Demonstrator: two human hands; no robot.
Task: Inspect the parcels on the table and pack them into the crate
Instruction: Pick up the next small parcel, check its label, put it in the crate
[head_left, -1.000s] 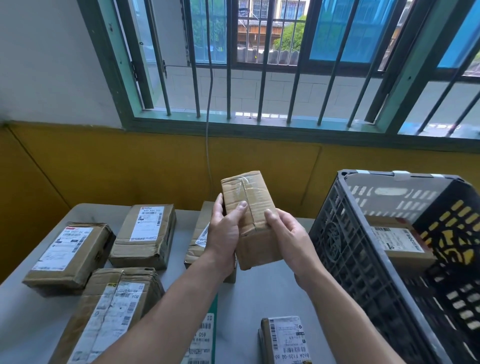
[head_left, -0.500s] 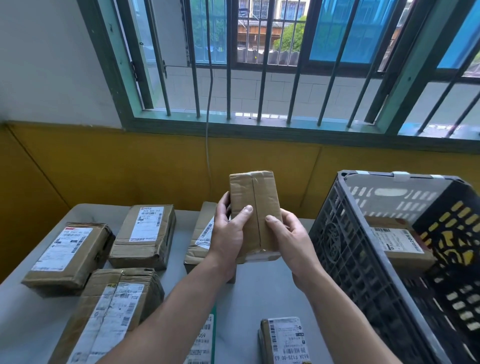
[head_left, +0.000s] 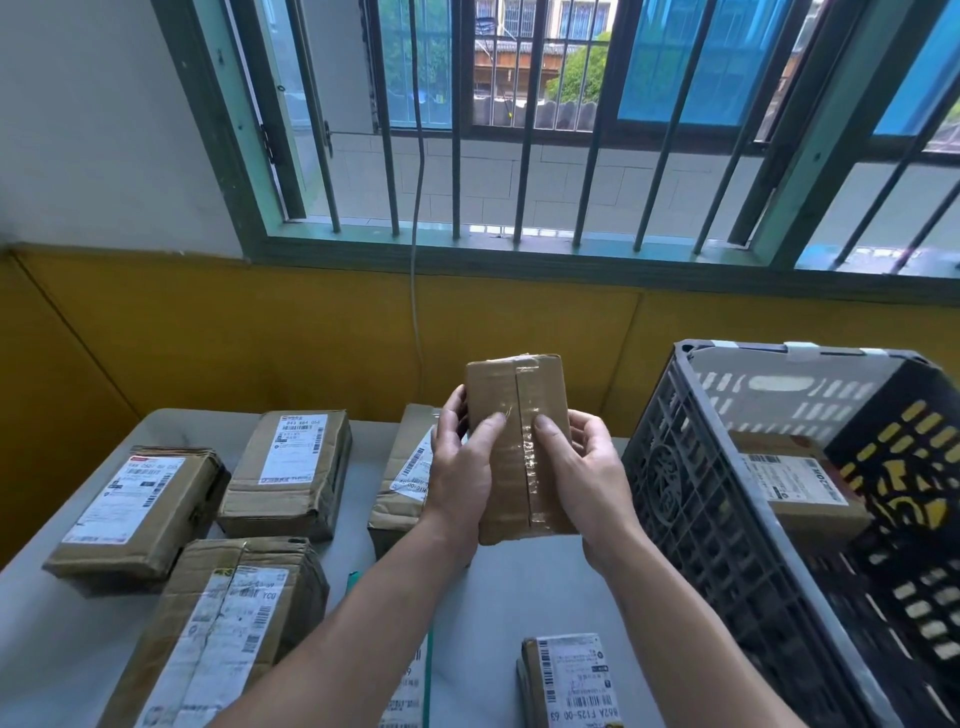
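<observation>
Parcel (head_left: 506, 467), small brown cardboard, held upright in the air just left of the crate (head_left: 691, 519), above the grey table (head_left: 493, 613). Gripped from both sides: left hand (head_left: 460, 478) curled round the edge farther from the crate, right hand (head_left: 587, 483) round the nearer edge, both thumbs (head_left: 491, 423) pressed on the facing side.

Probably mid-inspection. To do it well: turn slowly, check each face and seam for tears, look for the label (none on the side showing), then lower over the crate's near wall beside the labelled parcel (head_left: 795, 488) already inside.

Plain face toward the camera, glossy strip of clear tape (head_left: 530, 467) down the middle, wrinkled in places. Several more labelled parcels (head_left: 291, 467) left of the crate.
</observation>
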